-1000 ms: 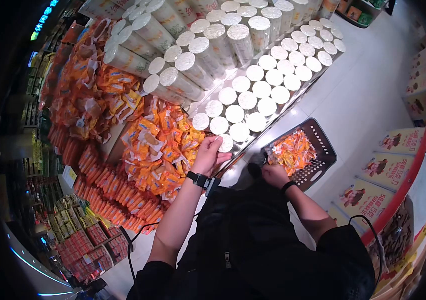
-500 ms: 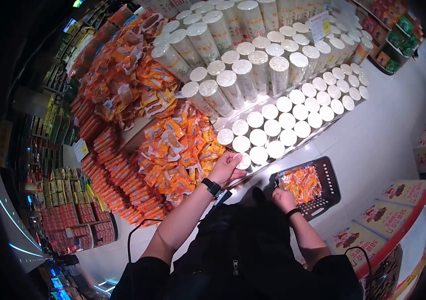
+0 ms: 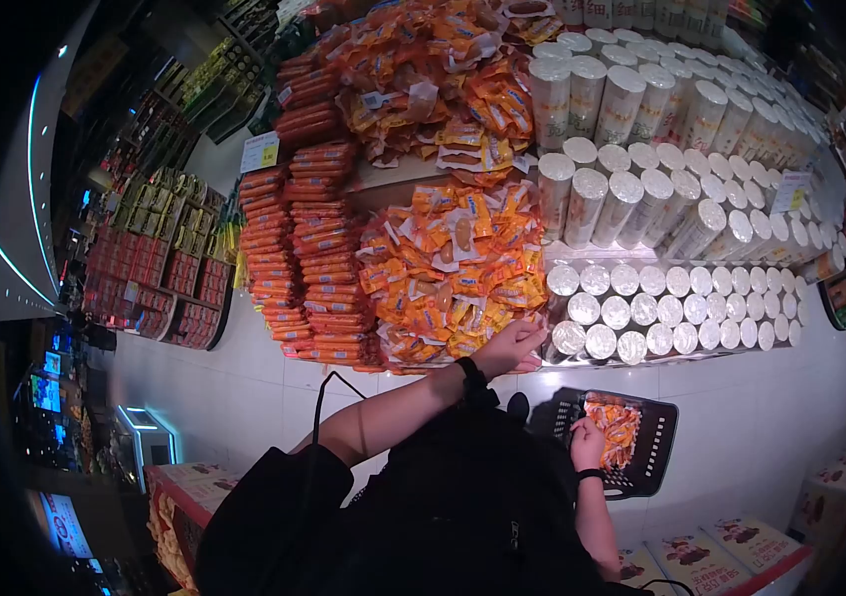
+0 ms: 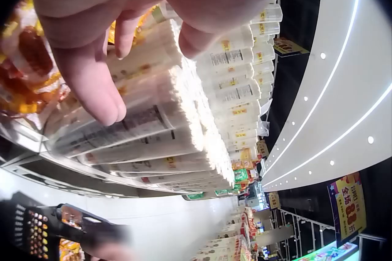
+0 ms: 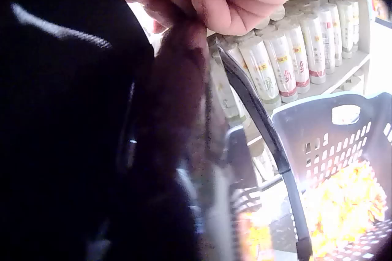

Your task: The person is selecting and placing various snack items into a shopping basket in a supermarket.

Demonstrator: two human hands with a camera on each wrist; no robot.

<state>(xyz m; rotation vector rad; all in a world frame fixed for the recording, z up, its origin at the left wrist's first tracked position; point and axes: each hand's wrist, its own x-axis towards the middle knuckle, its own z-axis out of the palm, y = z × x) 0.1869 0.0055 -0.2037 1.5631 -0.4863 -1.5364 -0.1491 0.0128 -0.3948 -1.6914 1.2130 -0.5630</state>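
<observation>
In the head view my left hand (image 3: pixel 512 348) is at the front left corner of the white cylindrical packs (image 3: pixel 631 346), where they meet the orange-wrapped snacks (image 3: pixel 443 268). Seen from the left wrist, the fingers (image 4: pixel 92 83) of that hand extend loosely over the side of the nearest clear-wrapped pack (image 4: pixel 128 123), thumb and forefinger spread apart. Down by my leg, my right hand (image 3: pixel 587 444) grips the handle (image 5: pixel 260 117) of a dark shopping basket (image 3: pixel 659 442). Several orange packets (image 3: pixel 616 432) lie inside the basket.
Stacked orange packets (image 3: pixel 323 248) rise left of the loose heap, with a price card (image 3: pixel 260 151) above. More white cylinders (image 3: pixel 631 194) stand in tiers behind. Printed cartons (image 3: pixel 741 551) are behind me at lower right. Shelves with red and yellow goods (image 3: pixel 159 263) stand far left.
The head view has swung round, so the display now lies straight across. My left hand has moved from the top of the corner cylinder to its left side. The right hand keeps its grip.
</observation>
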